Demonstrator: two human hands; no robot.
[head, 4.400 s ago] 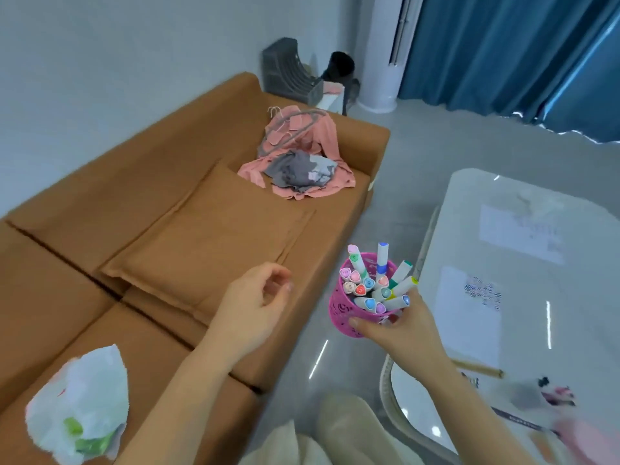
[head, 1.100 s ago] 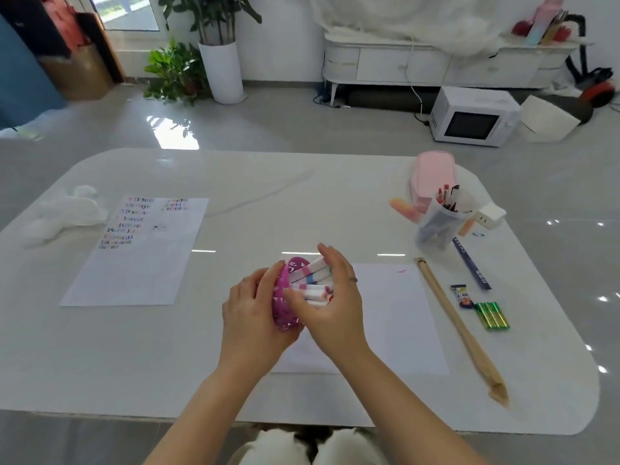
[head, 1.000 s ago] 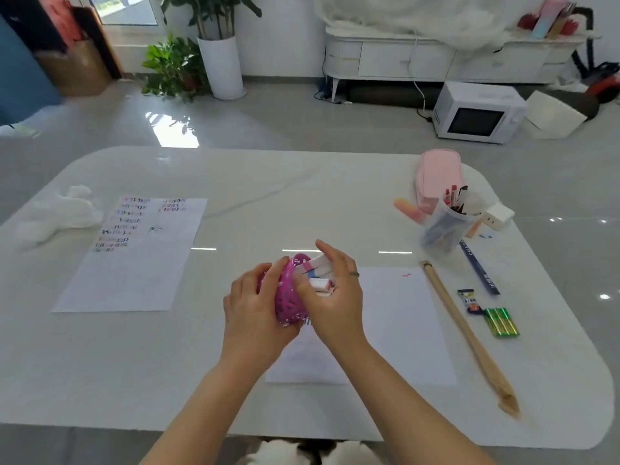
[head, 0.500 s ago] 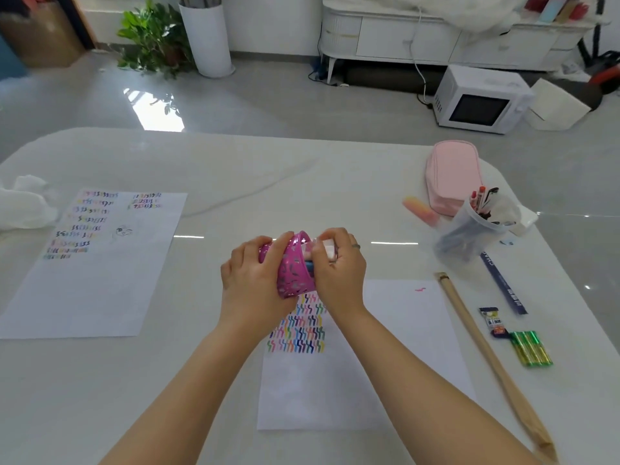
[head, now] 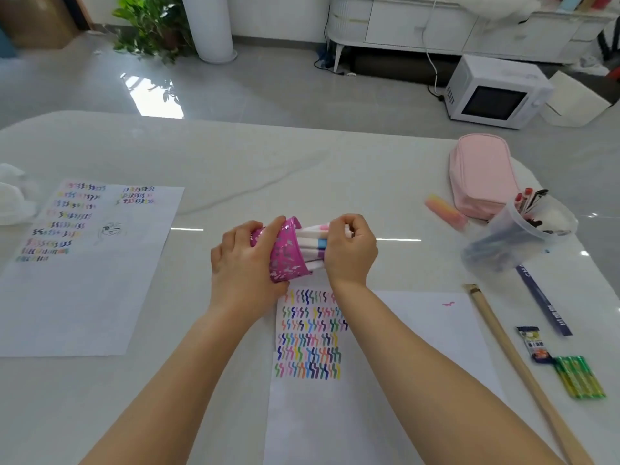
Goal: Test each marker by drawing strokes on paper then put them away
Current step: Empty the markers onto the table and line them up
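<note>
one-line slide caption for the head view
Left hand holds a pink plastic cup sideways while right hand grips its white-barrelled markers beside stroke-covered white paper.

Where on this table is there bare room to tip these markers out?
Bare table between the left sheet and the middle sheet, and beyond the pink cup toward the far edge. Crowded on the right: pouch, clear tub, ruler, stick.

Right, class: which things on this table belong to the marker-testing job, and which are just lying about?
Job: markers, cup, near paper, left hand gripping the cup, right hand gripping the markers.
Lying about: pencil case, tub, stick, batteries.
</note>
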